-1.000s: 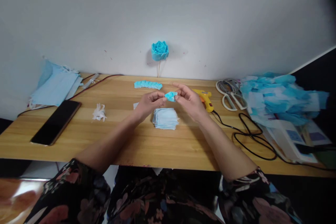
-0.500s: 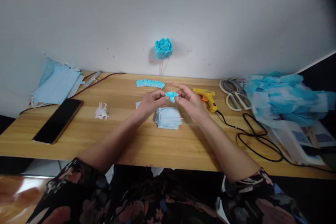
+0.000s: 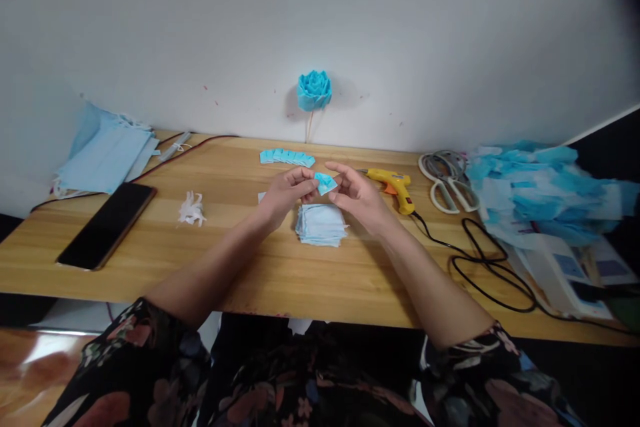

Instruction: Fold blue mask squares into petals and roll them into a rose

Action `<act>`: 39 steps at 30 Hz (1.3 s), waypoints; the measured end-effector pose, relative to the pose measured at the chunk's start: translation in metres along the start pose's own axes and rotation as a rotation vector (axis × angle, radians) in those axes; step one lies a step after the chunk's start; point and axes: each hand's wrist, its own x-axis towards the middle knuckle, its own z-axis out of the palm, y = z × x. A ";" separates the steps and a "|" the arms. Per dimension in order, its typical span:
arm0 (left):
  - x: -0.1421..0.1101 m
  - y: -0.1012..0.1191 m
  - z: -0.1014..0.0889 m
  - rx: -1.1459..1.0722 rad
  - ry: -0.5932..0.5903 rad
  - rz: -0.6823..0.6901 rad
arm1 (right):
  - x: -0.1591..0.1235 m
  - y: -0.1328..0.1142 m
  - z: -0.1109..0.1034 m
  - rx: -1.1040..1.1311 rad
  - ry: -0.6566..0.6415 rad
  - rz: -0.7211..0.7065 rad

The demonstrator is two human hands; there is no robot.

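Fabric, a small piece [image 3: 325, 183] in bright turquoise, looks creased and folded, tapering to a point toward the right hand [image 3: 356, 195]. The left hand [image 3: 289, 195] pinches its left side between thumb and fingers; the right hand's thumb and fingers are parted around its other end, and whether they touch it is hard to tell. It is above the worktop [image 3: 240, 267], between the neat stack of pale squares [image 3: 321, 225] and the row of folded turquoise pieces [image 3: 287, 158].
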 end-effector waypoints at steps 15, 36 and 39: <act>-0.005 0.009 0.004 0.094 -0.060 0.007 | -0.002 -0.014 -0.016 -0.358 0.032 -0.149; -0.007 0.002 0.008 0.122 -0.057 0.038 | -0.003 0.001 0.012 -0.031 0.273 -0.106; -0.007 0.002 0.007 0.118 -0.036 0.032 | -0.003 0.001 0.010 -0.013 0.195 -0.081</act>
